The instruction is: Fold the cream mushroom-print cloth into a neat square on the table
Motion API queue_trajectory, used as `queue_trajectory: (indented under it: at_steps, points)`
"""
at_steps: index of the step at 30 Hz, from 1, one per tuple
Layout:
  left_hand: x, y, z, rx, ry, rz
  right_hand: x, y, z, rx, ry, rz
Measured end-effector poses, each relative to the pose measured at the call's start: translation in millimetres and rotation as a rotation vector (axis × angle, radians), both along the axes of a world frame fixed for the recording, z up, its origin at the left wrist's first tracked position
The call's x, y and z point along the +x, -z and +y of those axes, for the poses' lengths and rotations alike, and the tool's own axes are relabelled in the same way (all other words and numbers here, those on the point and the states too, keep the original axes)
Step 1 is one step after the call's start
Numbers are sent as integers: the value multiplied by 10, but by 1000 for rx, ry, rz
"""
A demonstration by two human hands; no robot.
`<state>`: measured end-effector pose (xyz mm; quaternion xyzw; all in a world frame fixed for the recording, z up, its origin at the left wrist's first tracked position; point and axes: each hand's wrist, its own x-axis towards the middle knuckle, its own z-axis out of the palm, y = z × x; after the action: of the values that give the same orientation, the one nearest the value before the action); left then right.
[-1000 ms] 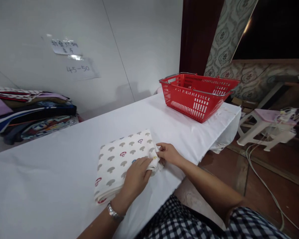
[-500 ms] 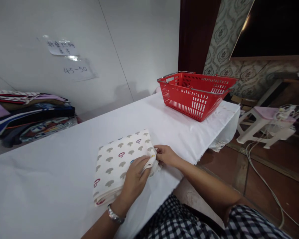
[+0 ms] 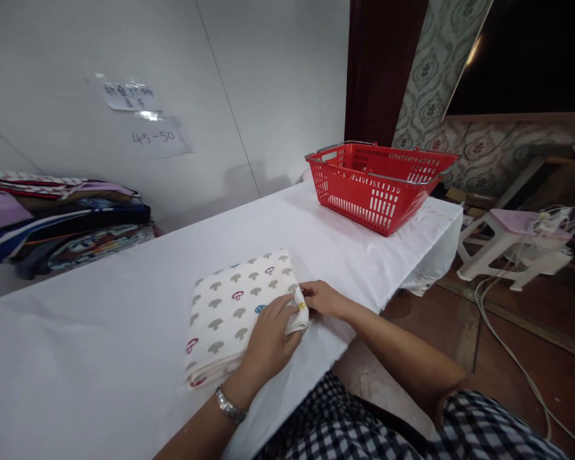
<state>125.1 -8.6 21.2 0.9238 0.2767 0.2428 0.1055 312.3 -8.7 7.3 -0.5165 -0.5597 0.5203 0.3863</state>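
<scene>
White sheeting covers the tabletop (image 3: 124,332), which runs along a pale wall. I note a folded cloth (image 3: 234,310), cream with a mushroom print, lying flat near the front edge of the tabletop, about midway along it. My left hand (image 3: 268,342) rests palm down on the cloth's front right part, fingers spread loosely and pressing the top layer, a metal watch (image 3: 230,406) at the wrist. My right hand (image 3: 323,299) is at the cloth's right corner, fingers narrowed to a pinch on the fabric edge there; the two hands nearly meet at that corner. A red basket (image 3: 378,185) with metal handles stands at the far right end of the tabletop, well apart from the cloth. A stack of folded textiles (image 3: 62,220) sits at the far left, against the wall. Two taped paper notes (image 3: 146,118) are on the wall above. Off the right end, a white stool (image 3: 512,246) stands on the floor with cables.
</scene>
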Motion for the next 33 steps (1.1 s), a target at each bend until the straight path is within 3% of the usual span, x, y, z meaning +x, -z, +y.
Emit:
queue_trajectory:
  at_steps: [5,8,11,13,15,18,20,24,28,33]
  points:
    - [30,66,-4,56,14,12,53,54,-49,156,-33,-210]
    - [29,163,-22,105,37,83,137,79,-66,129,-96,-226]
    - [37,232,-46,156,41,142,177,2,-27,135,25,-296]
    - [53,247,-60,177,35,165,119,-121,24,251,207,-366]
    - [74,239,-72,181,27,170,-17,-265,81,422,296,-403]
    - [87,206,-101,140,14,153,-284,-388,170,611,179,-440]
    - [63,189,-133,104,27,140,-422,-346,239,615,56,-537]
    - [-70,212,-243,59,42,136,-506,-51,373,468,-112,-848]
    - [-253,272,-414,43,21,166,-453,167,399,522,-142,-986]
    - [-598,227,-543,22,47,133,-399,180,341,590,-127,-1034]
